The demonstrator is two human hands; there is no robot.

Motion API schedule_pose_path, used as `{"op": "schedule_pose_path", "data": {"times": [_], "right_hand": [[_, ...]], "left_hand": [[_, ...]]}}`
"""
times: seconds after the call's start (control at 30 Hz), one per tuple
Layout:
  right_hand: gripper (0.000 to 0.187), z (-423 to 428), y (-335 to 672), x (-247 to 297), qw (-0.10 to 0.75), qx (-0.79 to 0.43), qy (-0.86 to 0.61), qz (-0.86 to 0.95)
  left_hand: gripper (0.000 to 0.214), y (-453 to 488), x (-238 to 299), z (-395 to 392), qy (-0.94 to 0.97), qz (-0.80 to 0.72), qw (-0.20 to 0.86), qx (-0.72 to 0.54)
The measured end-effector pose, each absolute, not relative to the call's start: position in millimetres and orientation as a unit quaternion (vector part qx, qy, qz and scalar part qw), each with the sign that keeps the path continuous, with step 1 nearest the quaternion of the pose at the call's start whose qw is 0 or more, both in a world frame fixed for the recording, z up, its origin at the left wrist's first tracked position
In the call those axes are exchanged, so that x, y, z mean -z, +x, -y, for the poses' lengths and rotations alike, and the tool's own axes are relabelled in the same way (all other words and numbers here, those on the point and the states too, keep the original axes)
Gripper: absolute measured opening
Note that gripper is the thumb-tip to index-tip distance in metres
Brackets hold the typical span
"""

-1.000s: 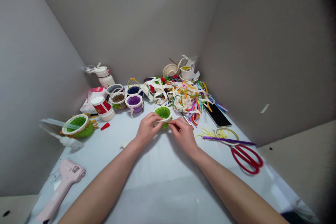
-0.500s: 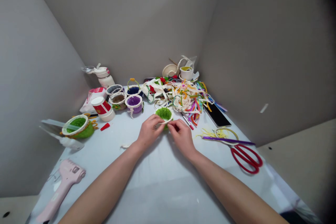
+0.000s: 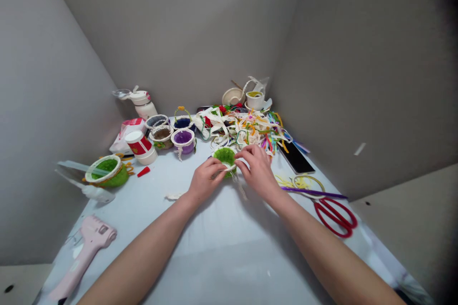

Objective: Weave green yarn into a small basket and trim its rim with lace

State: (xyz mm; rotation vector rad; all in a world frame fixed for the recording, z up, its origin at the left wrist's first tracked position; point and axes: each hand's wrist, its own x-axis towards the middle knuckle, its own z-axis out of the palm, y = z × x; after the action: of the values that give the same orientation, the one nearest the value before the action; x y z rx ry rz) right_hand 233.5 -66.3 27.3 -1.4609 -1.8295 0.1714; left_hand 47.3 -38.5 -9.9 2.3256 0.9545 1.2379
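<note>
green basket (image 3: 225, 154): worktop (image 3: 211, 248) middle, toward far edge | left hand (image 3: 206, 180): pinching its rim | right hand (image 3: 258, 171): at rim, grip cannot tell | step: seemingly arranging white strand (image 3: 241, 189); next needs steady holding

White table (image 3: 214, 262) and the objects on its top. Left of the left hand (image 3: 206, 181): a white-rimmed green basket (image 3: 119, 179) and, closer to the wearer, a pink glue gun (image 3: 88, 245). Between that basket and the left hand lies a red piece (image 3: 143, 171); a white scrap (image 3: 173, 196) lies just beside the left wrist. Beyond and left of the left hand: an upright red-and-white container (image 3: 141, 147) and small baskets, including a purple basket (image 3: 183, 139). Beyond the right hand (image 3: 258, 171): a tangled heap of ribbons (image 3: 245, 129). Right of the right hand: a dark-screened phone (image 3: 297, 158), yellow shreds (image 3: 301, 182) and, closer to the wearer, red-handled scissors (image 3: 323, 210).
</note>
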Motion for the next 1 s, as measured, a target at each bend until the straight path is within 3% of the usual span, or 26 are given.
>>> {"op": "schedule_pose_path", "data": {"times": [0.1, 0.23, 0.33, 0.53, 0.87, 1.0], "right_hand": [[0.01, 51.7, 233.0, -36.5, 0.303, -0.06, -0.548, 0.777], [0.017, 36.2, 222.4, -36.6, 0.258, -0.086, -0.538, 0.798], [0.017, 31.4, 216.2, -35.3, 0.276, -0.095, -0.53, 0.796], [0.016, 26.8, 207.4, -25.3, 0.389, -0.131, -0.527, 0.744], [0.015, 22.1, 209.9, -29.2, 0.272, -0.159, -0.532, 0.786], [0.013, 16.6, 208.5, -34.0, 0.337, -0.164, -0.525, 0.764]], "left_hand": [[0.011, 46.8, 11.1, 38.3, 0.821, -0.335, 0.166, -0.431], [0.012, 46.1, 11.6, 37.8, 0.822, -0.333, 0.174, -0.429], [0.012, 44.9, 10.8, 35.5, 0.825, -0.323, 0.186, -0.425], [0.012, 40.0, 6.2, 29.1, 0.812, -0.332, 0.191, -0.44], [0.011, 38.6, 10.2, 30.4, 0.809, -0.348, 0.198, -0.431], [0.012, 39.6, 9.8, 32.6, 0.821, -0.336, 0.201, -0.417]]}}
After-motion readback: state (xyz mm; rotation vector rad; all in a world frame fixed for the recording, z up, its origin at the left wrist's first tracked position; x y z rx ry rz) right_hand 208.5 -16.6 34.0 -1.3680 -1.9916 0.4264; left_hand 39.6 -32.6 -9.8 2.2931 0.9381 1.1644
